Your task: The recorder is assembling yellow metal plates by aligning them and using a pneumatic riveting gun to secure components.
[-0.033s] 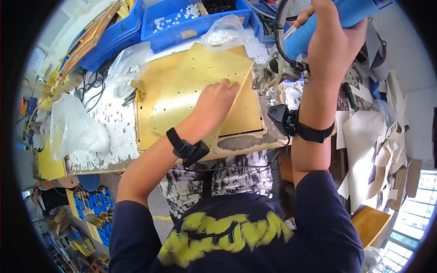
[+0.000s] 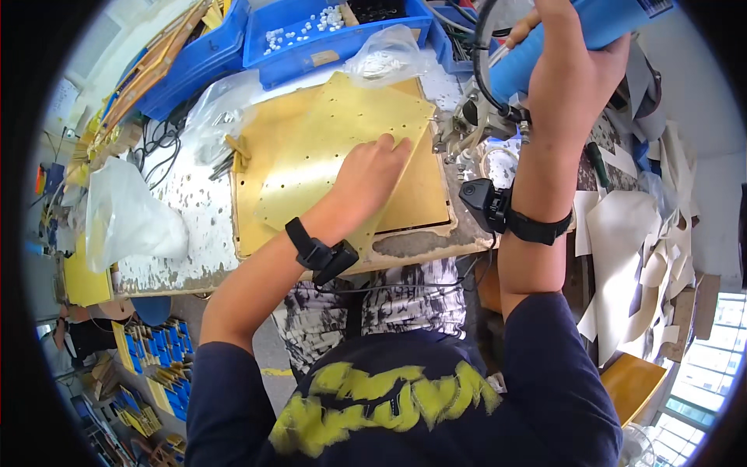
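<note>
Left grip [image 2: 367, 177] half-curled over right edge of yellow sheet [image 2: 311, 152]; cannot tell if pinching. Right grip [image 2: 577, 74], ahead-right, wrapped round blue cylinder [image 2: 510, 76]. No visible shift just now: sheet stays beneath left grip.

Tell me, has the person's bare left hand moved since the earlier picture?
No, not noticeably either way: the bare left hand rests on the thin yellow perforated sheet, in the same place against the blue plastic bin holding small white pieces.
</note>
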The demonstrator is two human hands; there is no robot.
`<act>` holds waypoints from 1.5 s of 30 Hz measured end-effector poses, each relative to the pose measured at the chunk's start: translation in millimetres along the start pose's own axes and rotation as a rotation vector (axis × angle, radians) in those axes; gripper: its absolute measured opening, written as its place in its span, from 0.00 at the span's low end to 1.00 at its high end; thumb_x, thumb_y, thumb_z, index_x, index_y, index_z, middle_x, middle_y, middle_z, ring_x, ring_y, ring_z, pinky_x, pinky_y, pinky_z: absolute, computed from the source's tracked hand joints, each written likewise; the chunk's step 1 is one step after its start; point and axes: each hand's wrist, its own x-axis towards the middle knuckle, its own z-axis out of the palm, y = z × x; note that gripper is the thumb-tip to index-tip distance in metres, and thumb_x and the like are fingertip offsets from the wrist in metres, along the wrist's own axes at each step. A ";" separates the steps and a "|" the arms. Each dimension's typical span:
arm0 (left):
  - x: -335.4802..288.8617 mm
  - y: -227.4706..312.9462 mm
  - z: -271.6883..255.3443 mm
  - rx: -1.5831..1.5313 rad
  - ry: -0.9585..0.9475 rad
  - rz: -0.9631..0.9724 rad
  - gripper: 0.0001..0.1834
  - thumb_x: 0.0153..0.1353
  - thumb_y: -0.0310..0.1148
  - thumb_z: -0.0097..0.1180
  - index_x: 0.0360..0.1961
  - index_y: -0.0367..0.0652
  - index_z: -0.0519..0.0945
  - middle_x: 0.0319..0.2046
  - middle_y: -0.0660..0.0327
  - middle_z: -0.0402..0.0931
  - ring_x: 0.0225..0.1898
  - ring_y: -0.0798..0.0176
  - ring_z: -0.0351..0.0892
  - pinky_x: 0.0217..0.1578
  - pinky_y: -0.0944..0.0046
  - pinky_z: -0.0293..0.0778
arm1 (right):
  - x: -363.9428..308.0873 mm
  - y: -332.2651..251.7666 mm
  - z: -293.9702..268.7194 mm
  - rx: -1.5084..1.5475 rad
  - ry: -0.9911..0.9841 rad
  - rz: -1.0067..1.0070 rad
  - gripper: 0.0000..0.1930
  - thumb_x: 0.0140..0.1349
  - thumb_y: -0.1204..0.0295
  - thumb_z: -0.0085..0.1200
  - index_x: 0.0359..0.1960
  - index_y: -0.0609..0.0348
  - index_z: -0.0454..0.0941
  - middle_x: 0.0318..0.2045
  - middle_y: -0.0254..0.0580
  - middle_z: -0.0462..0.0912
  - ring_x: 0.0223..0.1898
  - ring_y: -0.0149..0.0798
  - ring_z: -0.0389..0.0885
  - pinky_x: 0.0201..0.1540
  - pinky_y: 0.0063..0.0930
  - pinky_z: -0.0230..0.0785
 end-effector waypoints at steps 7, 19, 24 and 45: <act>-1.0 -1.3 -3.0 -0.064 -0.030 -0.011 0.29 0.49 0.17 0.51 0.55 0.43 0.74 0.32 0.51 0.71 0.33 0.47 0.78 0.33 0.53 0.75 | -0.9 1.1 3.9 -0.026 0.012 -0.006 0.08 0.59 0.75 0.56 0.37 0.63 0.71 0.21 0.35 0.74 0.17 0.26 0.70 0.20 0.19 0.63; -5.3 -12.4 -2.6 -0.257 0.052 -0.066 0.24 0.53 0.18 0.50 0.53 0.43 0.78 0.31 0.51 0.74 0.32 0.49 0.78 0.33 0.56 0.75 | -4.4 -3.2 23.4 -0.023 0.010 0.004 0.09 0.59 0.74 0.56 0.36 0.63 0.71 0.21 0.35 0.73 0.17 0.27 0.70 0.20 0.20 0.64; -29.6 -28.3 -48.2 -0.919 0.151 -0.497 0.16 0.62 0.24 0.51 0.52 0.43 0.80 0.32 0.58 0.78 0.30 0.65 0.77 0.34 0.66 0.74 | -3.8 0.0 60.4 0.044 -0.071 0.062 0.09 0.59 0.73 0.56 0.36 0.63 0.70 0.21 0.34 0.73 0.17 0.27 0.71 0.21 0.20 0.65; -169.1 -103.3 -18.6 -1.406 0.817 -0.896 0.14 0.69 0.26 0.47 0.52 0.32 0.77 0.47 0.55 0.79 0.47 0.63 0.80 0.48 0.68 0.75 | -39.3 99.7 189.4 -0.003 -0.205 -0.042 0.15 0.58 0.73 0.57 0.43 0.65 0.67 0.22 0.36 0.73 0.15 0.28 0.71 0.16 0.23 0.64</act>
